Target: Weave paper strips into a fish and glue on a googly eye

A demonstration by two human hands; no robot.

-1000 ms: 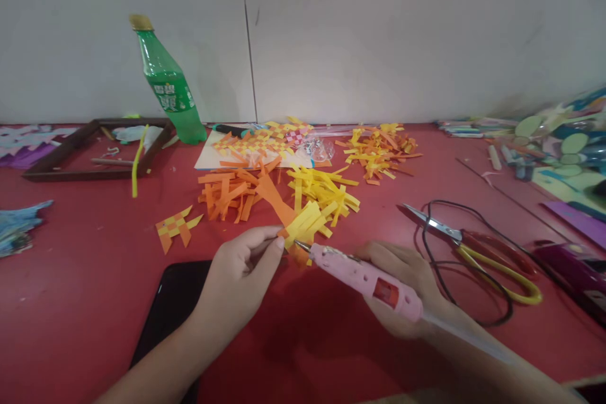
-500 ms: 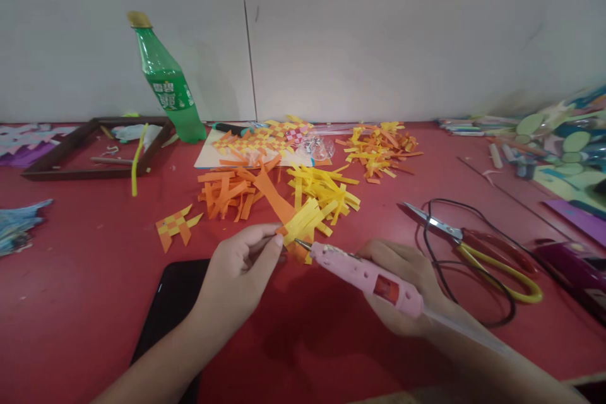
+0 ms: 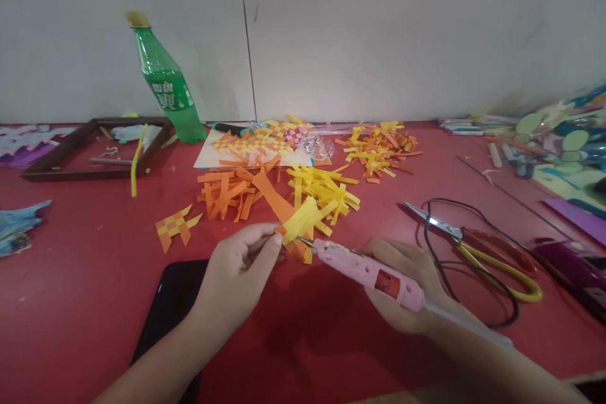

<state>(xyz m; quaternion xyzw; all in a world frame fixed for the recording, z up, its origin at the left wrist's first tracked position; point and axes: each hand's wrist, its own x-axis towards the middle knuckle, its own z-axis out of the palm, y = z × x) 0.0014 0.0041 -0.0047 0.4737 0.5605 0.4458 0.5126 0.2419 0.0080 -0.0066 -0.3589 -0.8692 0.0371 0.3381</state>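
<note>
My left hand [image 3: 249,265] pinches a woven piece of yellow and orange paper strips [image 3: 296,221] between thumb and fingers. A long orange strip sticks up from it toward the back left. My right hand [image 3: 402,284] is wrapped round a pink glue gun [image 3: 364,271], whose metal nozzle points left at the lower edge of the woven paper. A clear glue stick [image 3: 466,325] trails from the gun's rear. Whether the nozzle touches the paper, I cannot tell. Loose yellow strips [image 3: 326,186] and orange strips [image 3: 225,192] lie just behind. A finished-looking woven paper fish [image 3: 176,225] rests to the left.
Scissors [image 3: 454,233] and a black cable [image 3: 466,263] lie to the right. A black phone [image 3: 173,303] sits beneath my left forearm. Farther back are a green bottle [image 3: 170,88], a brown frame [image 3: 71,175], and a mixed pile of strips [image 3: 381,148].
The glue gun and my right hand have shifted very slightly to the right, drawing the nozzle a little along the paper. My left hand stays nearly still.
</note>
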